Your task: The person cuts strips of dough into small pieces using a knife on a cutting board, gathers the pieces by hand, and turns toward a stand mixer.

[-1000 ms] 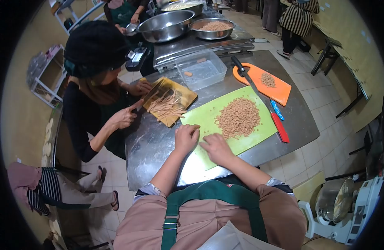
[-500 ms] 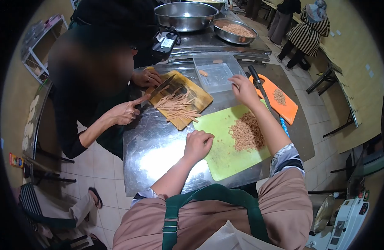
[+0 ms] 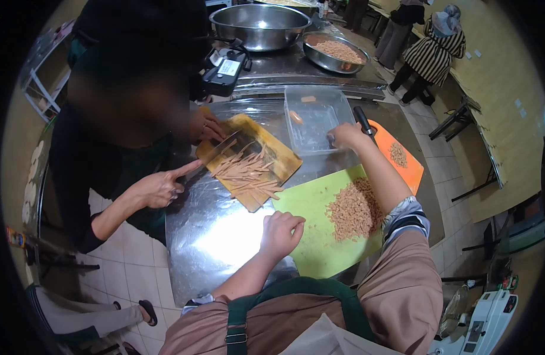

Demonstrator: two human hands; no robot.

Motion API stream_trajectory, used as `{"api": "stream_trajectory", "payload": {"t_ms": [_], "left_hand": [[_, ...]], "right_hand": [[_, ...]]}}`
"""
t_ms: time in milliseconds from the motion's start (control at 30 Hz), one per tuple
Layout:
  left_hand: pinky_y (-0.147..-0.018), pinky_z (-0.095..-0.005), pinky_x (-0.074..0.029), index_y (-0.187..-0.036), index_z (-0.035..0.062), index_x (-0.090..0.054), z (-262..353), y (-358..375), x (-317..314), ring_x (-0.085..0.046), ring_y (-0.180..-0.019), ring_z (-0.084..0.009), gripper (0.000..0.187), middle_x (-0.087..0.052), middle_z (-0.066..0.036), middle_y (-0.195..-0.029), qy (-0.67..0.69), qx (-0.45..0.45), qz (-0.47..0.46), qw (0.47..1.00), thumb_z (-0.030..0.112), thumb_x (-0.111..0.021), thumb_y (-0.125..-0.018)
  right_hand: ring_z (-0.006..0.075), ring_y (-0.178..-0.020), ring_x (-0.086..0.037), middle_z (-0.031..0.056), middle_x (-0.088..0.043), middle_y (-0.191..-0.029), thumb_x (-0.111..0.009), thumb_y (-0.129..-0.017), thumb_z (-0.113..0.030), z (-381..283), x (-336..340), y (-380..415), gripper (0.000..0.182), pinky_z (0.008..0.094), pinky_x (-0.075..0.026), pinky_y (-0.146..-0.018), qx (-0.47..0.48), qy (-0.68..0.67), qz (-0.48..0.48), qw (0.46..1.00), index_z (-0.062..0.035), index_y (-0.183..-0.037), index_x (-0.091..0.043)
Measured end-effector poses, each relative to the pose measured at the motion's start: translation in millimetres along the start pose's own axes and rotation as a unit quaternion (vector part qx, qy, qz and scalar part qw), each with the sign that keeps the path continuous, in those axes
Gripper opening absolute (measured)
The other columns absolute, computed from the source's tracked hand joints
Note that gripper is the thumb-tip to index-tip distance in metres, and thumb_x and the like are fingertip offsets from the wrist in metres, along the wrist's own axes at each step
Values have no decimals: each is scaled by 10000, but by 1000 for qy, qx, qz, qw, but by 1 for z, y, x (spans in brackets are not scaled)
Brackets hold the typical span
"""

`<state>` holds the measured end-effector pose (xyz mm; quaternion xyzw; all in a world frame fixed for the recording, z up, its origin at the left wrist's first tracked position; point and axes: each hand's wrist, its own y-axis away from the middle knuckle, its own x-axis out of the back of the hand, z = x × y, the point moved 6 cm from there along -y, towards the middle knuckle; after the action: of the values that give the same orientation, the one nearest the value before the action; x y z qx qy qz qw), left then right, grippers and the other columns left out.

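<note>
Right hand: your right hand (image 3: 345, 135) is reaching forward and gripping the near edge of the clear plastic container (image 3: 315, 117); fingers are curled over its rim.
Left hand: your left hand (image 3: 279, 232) is resting on the near-left corner of the green cutting board (image 3: 315, 212), fingers curled loosely under, holding nothing that you can make out.
Container: it is sitting on the steel table (image 3: 219, 225), beyond the green board, with a couple of small orange-brown pieces lying inside.
Green board: it is carrying a heap of chopped brown bits (image 3: 353, 208), just right of your left hand.
Orange board: the orange cutting board (image 3: 407, 167) is lying to the right, a black-handled knife (image 3: 363, 120) showing just beyond your right hand.
Co-worker: across the table a person's hand (image 3: 208, 126) is holding a blade over brown strips (image 3: 247, 170) on a wooden board (image 3: 282, 157); their other hand (image 3: 157, 188) is pointing one finger toward it.
Far end: a large steel bowl (image 3: 259, 23) is standing beside a smaller bowl of brown bits (image 3: 336, 51).
</note>
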<state>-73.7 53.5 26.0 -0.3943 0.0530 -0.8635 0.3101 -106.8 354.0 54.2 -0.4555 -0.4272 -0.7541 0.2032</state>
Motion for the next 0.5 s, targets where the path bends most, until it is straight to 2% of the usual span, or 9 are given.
{"api": "stream_trajectory", "payload": {"t_ms": [33, 167, 233, 300, 367, 400, 433, 467, 500], "left_hand": [[-692, -358, -353, -794, 133, -690, 0, 0, -1, -536, -708, -213, 95, -572, -24, -672, -2, 2, 2, 1000, 188, -618, -764], [-682, -352, -352, -791, 137, -691, 1, -3, -1, -534, -702, -210, 89, -572, -17, -669, 0, -5, 7, 1000, 182, -622, -756], [-676, -354, -351, -789, 143, -692, 1, -2, 0, -536, -695, -204, 84, -572, -9, -666, 4, -5, 10, 1000, 180, -627, -751], [-673, -353, -351, -785, 146, -691, 1, -2, -2, -538, -692, -201, 79, -572, -5, -665, 2, 0, 6, 1000, 181, -629, -750], [-670, -353, -350, -781, 149, -690, -1, -3, -2, -539, -690, -198, 75, -572, -2, -664, -3, 7, 1, 1000, 182, -630, -749], [-666, -351, -350, -773, 151, -687, 0, -4, -2, -541, -689, -198, 68, -571, -2, -662, -4, 5, 1, 1000, 183, -630, -751], [-663, -349, -349, -765, 152, -684, 0, -3, -2, -544, -688, -198, 63, -570, -3, -660, -4, 7, 0, 1000, 184, -630, -752], [-663, -349, -349, -765, 152, -684, -1, -4, -1, -544, -688, -198, 63, -570, -3, -660, -10, 13, 6, 1000, 184, -630, -752], [-653, -350, -354, -773, 154, -680, 0, -4, -2, -547, -692, -199, 60, -571, -4, -665, -8, 5, 5, 1000, 182, -632, -752]], "right_hand": [[299, -1163, -502, 81, -569, -1224, -593, -789, -244, 3, -6, 5, 435, 592, -297, -965, -14, -3, -60, 998, -282, -1222, -569], [292, -1107, -545, 67, -615, -1145, -586, -797, -242, 2, 9, 29, 369, 557, -336, -940, 22, 11, -30, 999, -270, -1165, -606], [303, -1035, -580, 77, -632, -1085, -547, -801, -228, 3, 29, 24, 278, 506, -420, -886, 41, -11, 51, 998, -198, -1057, -653], [312, -1011, -579, 109, -625, -1075, -548, -816, -264, 9, 61, -6, 276, 446, -448, -869, 37, -91, 154, 983, -173, -1057, -647], [322, -987, -579, 133, -619, -1069, -528, -843, -290, 6, 98, -28, 275, 411, -465, -850, 56, -115, 297, 946, -145, -1041, -651], [325, -996, -576, 138, -618, -1069, -518, -854, -304, 5, 109, -44, 276, 419, -462, -856, 72, -131, 329, 932, -141, -1029, -656], [327, -1005, -574, 143, -617, -1070, -508, -865, -317, 1, 115, -62, 281, 427, -459, -862, 89, -148, 357, 918, -137, -1017, -660], [344, -1085, -538, 156, -595, -1138, -489, -887, -382, 0, 115, -88, 352, 431, -431, -913, 61, -177, 278, 942, -120, -1055, -655], [344, -1085, -538, 156, -595, -1138, -489, -887, -382, -4, 119, -110, 352, 431, -431, -913, 72, -178, 276, 942, -120, -1055, -655]]}}
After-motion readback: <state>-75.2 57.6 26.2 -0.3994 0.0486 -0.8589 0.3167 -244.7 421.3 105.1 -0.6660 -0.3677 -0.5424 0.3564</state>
